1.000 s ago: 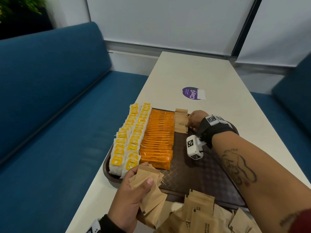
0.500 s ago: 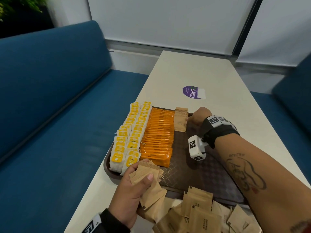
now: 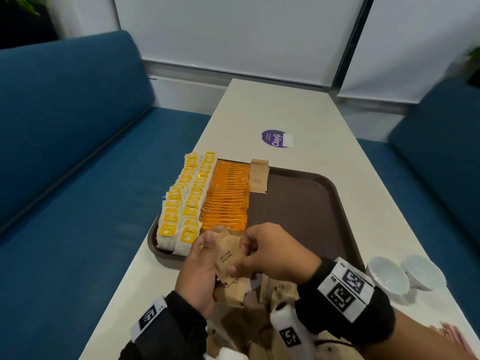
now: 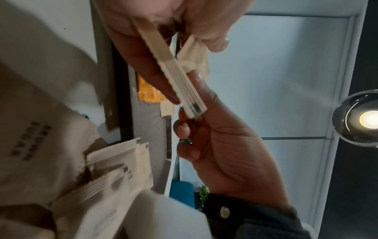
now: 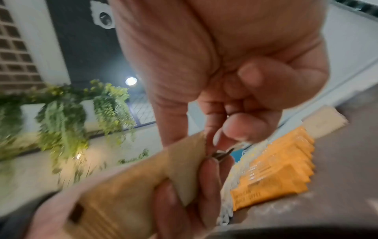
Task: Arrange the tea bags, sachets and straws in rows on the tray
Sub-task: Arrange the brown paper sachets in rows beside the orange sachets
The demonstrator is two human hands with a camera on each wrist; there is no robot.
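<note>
A brown tray (image 3: 335, 203) lies on the cream table. On its left stand two rows of yellow-tagged tea bags (image 3: 181, 203) and a row of orange sachets (image 3: 227, 196). A short row of brown sugar sachets (image 3: 258, 175) begins at the tray's far edge. My left hand (image 3: 202, 266) holds a stack of brown sugar sachets (image 3: 228, 258) over the tray's near edge. My right hand (image 3: 262, 252) pinches the top sachet of that stack. The left wrist view shows the stack (image 4: 182, 84) edge-on between both hands. In the right wrist view fingertips (image 5: 241, 127) nip a sachet's corner.
Loose brown sugar sachets (image 3: 278, 289) lie heaped on the table below my hands. Two small white bowls (image 3: 405, 276) stand at the right, near the table edge. A purple sticker (image 3: 276, 138) sits beyond the tray. Blue benches flank the table on both sides.
My right hand has drawn back from the far row of brown sachets to the stack in my left hand. The view has tipped down and nearer.
</note>
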